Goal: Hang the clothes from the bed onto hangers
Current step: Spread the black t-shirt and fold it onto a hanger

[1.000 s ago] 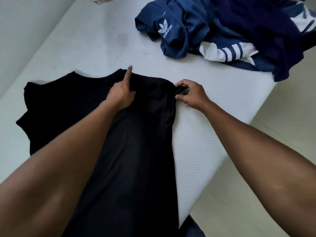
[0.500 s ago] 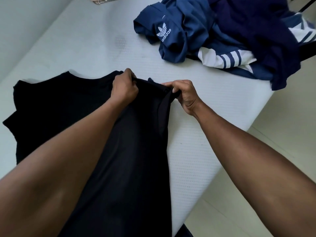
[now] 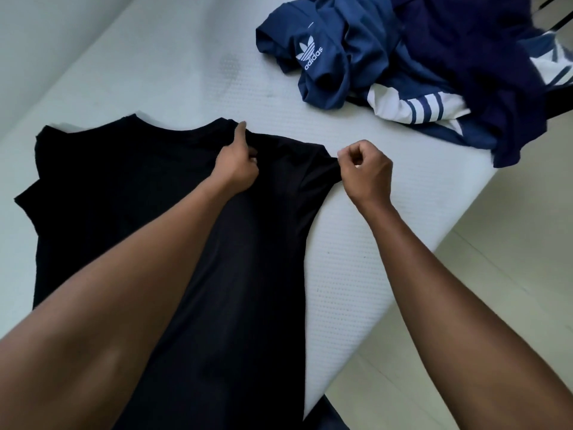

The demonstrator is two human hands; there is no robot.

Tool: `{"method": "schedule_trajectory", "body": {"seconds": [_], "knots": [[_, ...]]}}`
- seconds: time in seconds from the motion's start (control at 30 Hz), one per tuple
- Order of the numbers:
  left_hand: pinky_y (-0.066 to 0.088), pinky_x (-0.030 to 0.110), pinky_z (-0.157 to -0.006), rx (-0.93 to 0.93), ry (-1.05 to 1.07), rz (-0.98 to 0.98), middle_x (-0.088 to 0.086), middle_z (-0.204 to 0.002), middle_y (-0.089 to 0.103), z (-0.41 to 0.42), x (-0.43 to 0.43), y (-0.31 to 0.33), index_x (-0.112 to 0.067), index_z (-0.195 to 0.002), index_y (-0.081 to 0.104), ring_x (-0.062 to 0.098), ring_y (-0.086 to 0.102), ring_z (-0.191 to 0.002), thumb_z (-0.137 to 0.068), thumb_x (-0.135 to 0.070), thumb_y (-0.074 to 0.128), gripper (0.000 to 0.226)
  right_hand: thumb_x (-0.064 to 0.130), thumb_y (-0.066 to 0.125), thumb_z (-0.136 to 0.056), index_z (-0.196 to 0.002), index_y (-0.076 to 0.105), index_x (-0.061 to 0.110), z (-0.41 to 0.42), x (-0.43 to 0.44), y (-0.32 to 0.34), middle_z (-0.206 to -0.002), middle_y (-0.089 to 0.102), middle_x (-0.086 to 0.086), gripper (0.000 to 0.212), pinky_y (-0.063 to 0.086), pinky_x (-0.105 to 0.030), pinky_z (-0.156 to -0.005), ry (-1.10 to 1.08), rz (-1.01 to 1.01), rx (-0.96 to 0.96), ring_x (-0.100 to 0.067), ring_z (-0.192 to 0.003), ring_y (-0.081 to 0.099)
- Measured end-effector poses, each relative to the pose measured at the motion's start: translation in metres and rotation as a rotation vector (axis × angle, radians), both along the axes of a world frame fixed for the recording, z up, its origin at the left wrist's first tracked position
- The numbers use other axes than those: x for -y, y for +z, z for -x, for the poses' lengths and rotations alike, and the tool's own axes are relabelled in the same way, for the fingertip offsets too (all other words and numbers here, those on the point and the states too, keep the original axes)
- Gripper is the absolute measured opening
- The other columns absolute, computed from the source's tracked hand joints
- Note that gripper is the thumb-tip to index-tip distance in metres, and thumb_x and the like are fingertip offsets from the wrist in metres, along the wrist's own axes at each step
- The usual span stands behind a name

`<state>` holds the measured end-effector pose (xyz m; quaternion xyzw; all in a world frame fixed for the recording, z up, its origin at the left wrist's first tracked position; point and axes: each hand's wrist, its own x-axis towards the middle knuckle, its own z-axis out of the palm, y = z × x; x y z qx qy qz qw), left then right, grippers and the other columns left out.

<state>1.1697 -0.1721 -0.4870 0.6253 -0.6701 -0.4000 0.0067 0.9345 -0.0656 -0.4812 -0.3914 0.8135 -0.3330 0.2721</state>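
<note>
Black shirt [image 3: 124, 181] lay flat on the bed [image 3: 356, 259], collar at the far end. Left hand [image 3: 237, 164] gripped cloth by the collar, one digit straight. Right hand [image 3: 366, 172] pinched the sleeve tip. Soft, light, limp stuff, I'd judge, best taken at both shoulders so it wouldn't sag. Blue pile [image 3: 403, 57] lay beyond.

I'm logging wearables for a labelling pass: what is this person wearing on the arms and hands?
Nothing that shows. The left forearm and the right forearm are bare to the frame edge, with no sleeve or cuff in sight. The left hand and the right hand carry no glove, and no ring, watch or wristband is visible on the sides facing the camera.
</note>
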Motion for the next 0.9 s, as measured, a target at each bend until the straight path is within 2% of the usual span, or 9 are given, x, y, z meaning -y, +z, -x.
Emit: {"method": "schedule_trajectory", "body": {"seconds": [0.1, 0.17, 0.23, 0.37, 0.47, 0.53, 0.67, 0.8, 0.9], "knots": [[0.047, 0.030, -0.101, -0.086, 0.011, 0.099, 0.011, -0.148, 0.056, -0.001, -0.033, 0.005, -0.023, -0.164, 0.010, 0.025, 0.060, -0.127, -0.094, 0.003, 0.049, 0.085, -0.007, 0.054, -0.077, -0.144, 0.050, 0.028, 0.014, 0.005, -0.017, -0.152, 0.047, 0.005, 0.076, 0.045, -0.036, -0.105, 0.385, -0.178, -0.114, -0.022, -0.132, 0.049], [0.050, 0.033, -0.100, -0.131, 0.026, 0.206, 0.011, -0.137, 0.064, 0.001, -0.059, 0.004, -0.021, -0.159, 0.030, 0.025, 0.064, -0.119, -0.091, 0.003, 0.050, 0.075, -0.014, 0.056, -0.072, -0.157, 0.033, 0.036, 0.021, 0.007, -0.025, -0.163, 0.031, 0.006, 0.101, 0.043, -0.043, -0.106, 0.674, -0.293, -0.333, -0.028, -0.142, 0.039], [0.050, 0.032, -0.099, -0.147, 0.022, 0.199, 0.011, -0.131, 0.066, 0.003, -0.081, -0.003, -0.017, -0.150, 0.042, 0.027, 0.064, -0.118, -0.091, -0.001, 0.053, 0.062, -0.012, 0.061, -0.077, -0.151, 0.046, 0.035, 0.028, 0.011, -0.032, -0.155, 0.041, 0.003, 0.090, 0.048, -0.048, -0.103, 0.736, -0.241, -0.410, -0.029, -0.135, 0.044], [0.032, 0.034, -0.120, -0.015, -0.187, 0.028, 0.012, -0.160, 0.040, 0.006, -0.110, -0.017, -0.014, -0.159, 0.031, 0.026, 0.035, -0.149, -0.093, -0.014, 0.063, 0.074, 0.029, 0.073, -0.089, -0.103, 0.077, 0.029, 0.036, 0.014, -0.032, -0.128, 0.059, 0.012, 0.015, 0.055, -0.048, -0.092, 0.661, -0.095, -0.165, -0.019, -0.112, 0.059], [0.023, 0.034, -0.124, -0.061, -0.173, -0.045, 0.010, -0.166, 0.032, 0.012, -0.109, -0.012, -0.015, -0.160, 0.030, 0.021, 0.019, -0.157, -0.097, -0.025, 0.063, 0.072, 0.037, 0.063, -0.081, -0.068, 0.064, 0.026, 0.025, 0.017, -0.015, -0.103, 0.067, 0.013, 0.017, 0.056, -0.047, -0.084, 0.573, -0.001, -0.138, -0.016, -0.098, 0.062], [0.028, 0.032, -0.122, -0.104, -0.104, -0.068, 0.006, -0.161, 0.041, 0.013, -0.104, -0.005, -0.018, -0.158, 0.038, 0.019, 0.029, -0.153, -0.100, -0.033, 0.062, 0.064, 0.033, 0.059, -0.079, -0.064, 0.061, 0.023, 0.004, 0.016, 0.003, -0.094, 0.069, 0.008, 0.018, 0.055, -0.043, -0.079, 0.598, 0.080, -0.204, -0.018, -0.089, 0.062], [0.046, 0.038, -0.113, -0.345, 0.215, -0.218, -0.009, -0.134, 0.068, 0.000, -0.099, -0.001, -0.034, -0.137, 0.063, 0.010, 0.060, -0.127, -0.099, -0.056, 0.051, 0.045, 0.051, 0.052, -0.083, -0.075, 0.070, 0.016, -0.045, 0.017, 0.027, -0.085, 0.072, 0.003, 0.040, 0.055, -0.036, -0.071, 0.674, -0.018, -0.176, -0.020, -0.079, 0.068], [0.054, 0.044, -0.099, -0.768, 0.882, -0.432, 0.000, -0.118, 0.076, -0.013, -0.093, 0.003, -0.022, -0.126, 0.068, 0.019, 0.072, -0.111, -0.105, -0.065, 0.030, 0.061, 0.034, 0.060, -0.101, -0.105, 0.076, 0.021, -0.056, 0.024, 0.042, -0.090, 0.079, -0.003, 0.022, 0.063, -0.037, -0.070, 0.530, -0.124, 0.489, -0.019, -0.078, 0.077], [0.058, 0.050, -0.095, -0.816, 1.256, -0.443, 0.007, -0.119, 0.071, -0.035, -0.093, -0.004, -0.015, -0.130, 0.061, 0.028, 0.071, -0.107, -0.102, -0.065, 0.042, 0.061, 0.017, 0.055, -0.099, -0.099, 0.076, 0.017, -0.037, 0.026, 0.023, -0.087, 0.077, 0.002, 0.021, 0.064, -0.043, -0.081, 0.381, -0.140, 0.250, -0.014, -0.080, 0.075]]}}
